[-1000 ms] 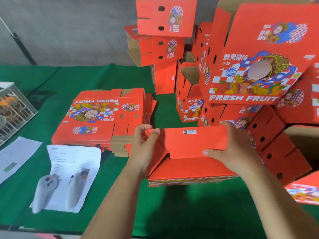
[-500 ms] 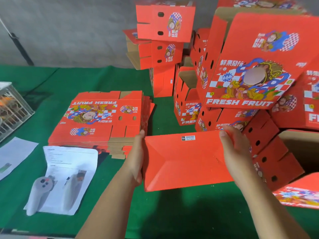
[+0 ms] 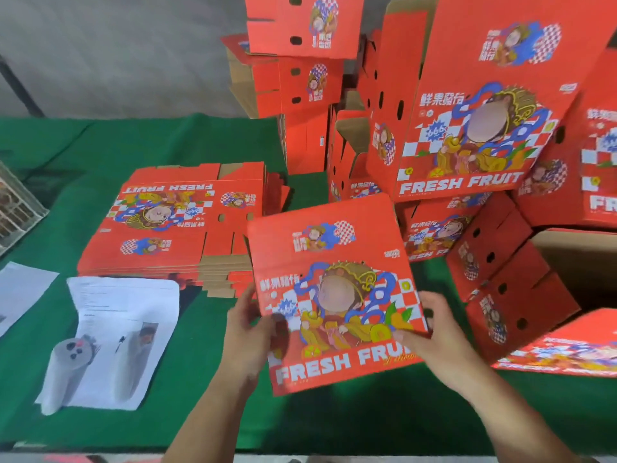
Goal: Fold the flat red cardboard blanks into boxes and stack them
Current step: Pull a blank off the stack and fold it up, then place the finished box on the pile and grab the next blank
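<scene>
I have the box (image 3: 337, 292) up off the green table (image 3: 200, 412), printed face toward me, between both hands. My left hand (image 3: 248, 332) grips its left edge low down, fingers curled behind and thumb over the front; my right hand (image 3: 430, 332) holds the lower right corner the same way. I judge it light, hollow corrugated card: stiff along the folds, but the broad face would dent under a hard squeeze, and the glossy print looks slick. So I would keep hold of edges and corners, never the middle.

Left of the box lie white papers (image 3: 123, 332) with two pale controllers (image 3: 68, 369) on them. Just behind and left of the box sits the blanks pile (image 3: 177, 225), flat and printed side up. Right of the box and behind it, finished boxes (image 3: 477, 105) crowd in a leaning heap, some tilted and some open. That heap looks unsteady; a careless placing could topple it. Far left of the box, a wire crate (image 3: 16, 208) stands at the table's edge.
</scene>
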